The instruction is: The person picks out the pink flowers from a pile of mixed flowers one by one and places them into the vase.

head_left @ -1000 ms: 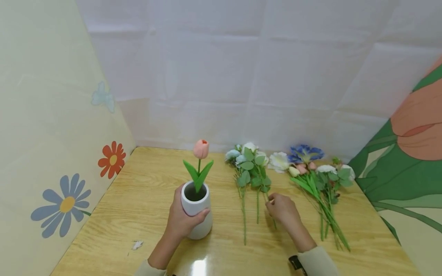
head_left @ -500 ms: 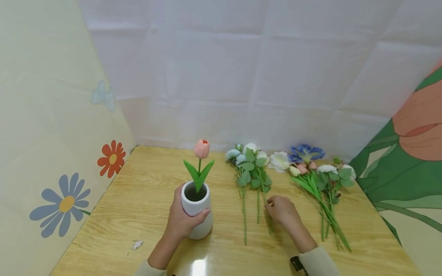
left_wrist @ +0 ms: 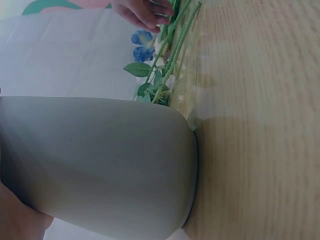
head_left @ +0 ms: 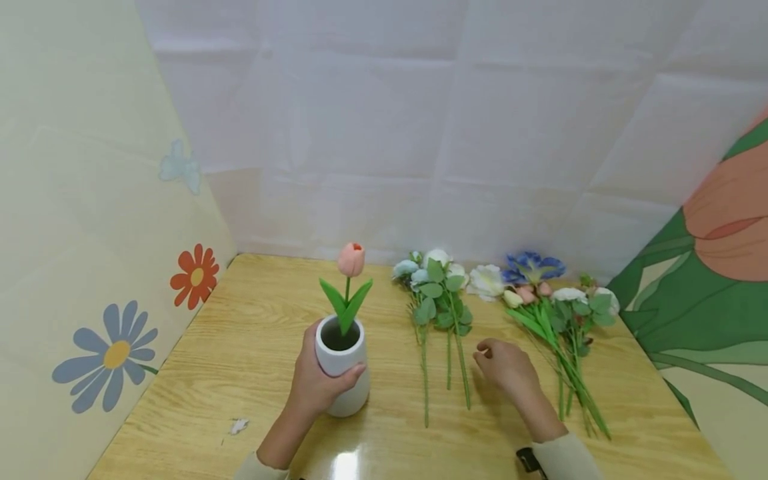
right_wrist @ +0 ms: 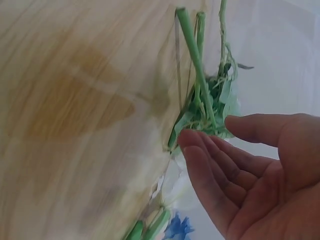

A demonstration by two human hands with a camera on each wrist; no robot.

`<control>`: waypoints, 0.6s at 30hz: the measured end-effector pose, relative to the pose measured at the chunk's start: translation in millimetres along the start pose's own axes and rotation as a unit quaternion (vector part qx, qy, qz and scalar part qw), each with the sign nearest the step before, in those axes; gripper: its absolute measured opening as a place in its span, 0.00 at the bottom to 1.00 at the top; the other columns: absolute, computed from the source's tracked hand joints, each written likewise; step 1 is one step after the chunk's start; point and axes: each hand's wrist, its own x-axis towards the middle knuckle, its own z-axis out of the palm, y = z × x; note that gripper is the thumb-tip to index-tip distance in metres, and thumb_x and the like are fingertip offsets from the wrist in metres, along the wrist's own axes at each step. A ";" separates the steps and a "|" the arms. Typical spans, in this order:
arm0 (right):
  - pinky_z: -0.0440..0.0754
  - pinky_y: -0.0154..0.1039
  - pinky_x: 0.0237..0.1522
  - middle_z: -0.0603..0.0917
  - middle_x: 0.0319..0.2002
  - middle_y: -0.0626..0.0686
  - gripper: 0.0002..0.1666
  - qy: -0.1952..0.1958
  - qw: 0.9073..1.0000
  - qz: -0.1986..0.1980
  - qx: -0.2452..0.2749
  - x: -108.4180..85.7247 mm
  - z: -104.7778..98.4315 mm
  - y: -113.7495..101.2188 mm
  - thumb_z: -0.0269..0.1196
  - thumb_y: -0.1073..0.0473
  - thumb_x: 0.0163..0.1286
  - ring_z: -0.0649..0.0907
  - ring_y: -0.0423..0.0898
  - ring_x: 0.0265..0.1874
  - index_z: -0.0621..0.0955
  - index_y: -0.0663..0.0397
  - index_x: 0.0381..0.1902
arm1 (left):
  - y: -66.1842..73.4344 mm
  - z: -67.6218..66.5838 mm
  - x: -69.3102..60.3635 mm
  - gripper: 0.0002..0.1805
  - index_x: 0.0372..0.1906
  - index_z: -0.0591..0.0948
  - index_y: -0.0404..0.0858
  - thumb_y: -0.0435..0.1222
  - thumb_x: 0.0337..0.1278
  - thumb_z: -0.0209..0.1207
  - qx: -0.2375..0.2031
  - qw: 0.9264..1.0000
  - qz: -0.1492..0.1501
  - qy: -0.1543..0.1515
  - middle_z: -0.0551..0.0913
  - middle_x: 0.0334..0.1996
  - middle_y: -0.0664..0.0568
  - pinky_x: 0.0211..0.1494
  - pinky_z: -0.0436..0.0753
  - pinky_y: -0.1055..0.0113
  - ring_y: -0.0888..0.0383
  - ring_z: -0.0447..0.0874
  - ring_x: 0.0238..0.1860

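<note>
My left hand (head_left: 318, 373) grips a white vase (head_left: 350, 393) around its side, thumb across the front. The vase stands upright on the wooden table and fills much of the left wrist view. A pink tulip (head_left: 351, 260) with two green leaves rises out of its mouth. Just right of a bunch of white and pale blue flowers (head_left: 436, 267), my right hand (head_left: 507, 365) hovers with nothing in it. In the right wrist view its fingers are loosely bent, thumb apart from them, beside the green stems (right_wrist: 192, 50).
Further right lies a second bunch with a blue flower (head_left: 531, 268), pink tulips and white blooms. A white scrap (head_left: 239, 425) rests on the table (head_left: 252, 333) at left. A pale cloth (head_left: 360, 133) hangs behind, with flower-printed panels at both sides.
The stem beside my right hand has swung left at its lower end and been let go. My right hand has drawn slightly right, away from it. The left hand and vase have stayed still.
</note>
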 end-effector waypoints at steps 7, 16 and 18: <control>0.82 0.55 0.39 0.83 0.52 0.69 0.25 -0.007 1.000 0.014 0.001 -2.0 -6.4 15.5 0.57 0.52 0.77 0.84 0.62 0.44 0.78 0.68 0.60 | 0.5 -0.1 0.3 0.50 0.69 0.65 0.37 0.34 0.38 0.78 0.001 1.000 0.001 -0.001 0.81 0.53 0.47 0.51 0.81 0.53 0.51 0.81 0.48; 0.81 0.57 0.40 0.83 0.51 0.70 0.28 0.003 1.000 0.013 -0.012 -4.5 -20.0 39.0 0.56 0.52 0.77 0.84 0.64 0.44 0.75 0.72 0.61 | 0.1 0.1 -0.1 0.50 0.69 0.65 0.37 0.34 0.37 0.79 0.001 1.000 -0.002 -0.002 0.81 0.53 0.47 0.51 0.81 0.54 0.51 0.81 0.48; 0.80 0.58 0.42 0.82 0.53 0.71 0.29 -0.003 1.000 0.019 -0.012 -5.4 -24.5 42.8 0.56 0.52 0.77 0.83 0.66 0.46 0.74 0.72 0.63 | 0.7 -0.2 -0.1 0.50 0.69 0.65 0.37 0.34 0.37 0.79 0.001 1.000 -0.002 -0.001 0.81 0.53 0.47 0.51 0.81 0.54 0.51 0.81 0.48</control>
